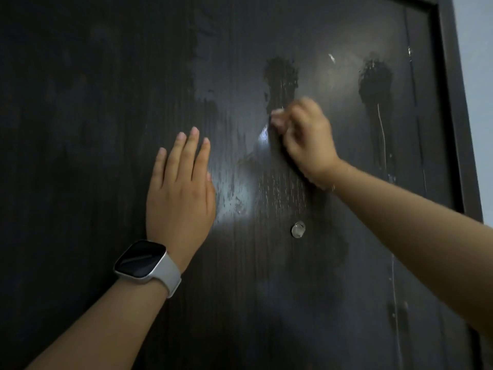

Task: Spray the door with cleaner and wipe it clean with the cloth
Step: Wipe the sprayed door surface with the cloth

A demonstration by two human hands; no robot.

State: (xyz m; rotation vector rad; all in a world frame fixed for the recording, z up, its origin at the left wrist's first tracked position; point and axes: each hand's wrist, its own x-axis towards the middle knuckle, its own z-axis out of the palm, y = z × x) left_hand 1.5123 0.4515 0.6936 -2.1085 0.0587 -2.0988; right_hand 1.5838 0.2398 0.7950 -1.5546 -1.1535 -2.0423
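The dark wood-grain door (106, 129) fills the view. Two wet spray patches sit on its upper right, one (280, 73) above my right hand and another (374, 78) further right with a thin drip running down. My right hand (306, 140) is blurred; its fingers curl round a dark cloth (280, 149) held against the door just under the first patch. The cloth is hard to tell from the door. My left hand (178, 193), with a pale watch on the wrist, rests flat on the door with straight fingers. No spray bottle is in view.
A small round peephole (298, 229) sits below my right hand. The door frame (453, 102) runs down the right side, with a pale wall (480, 76) beyond it. Wet streaks shine between my hands.
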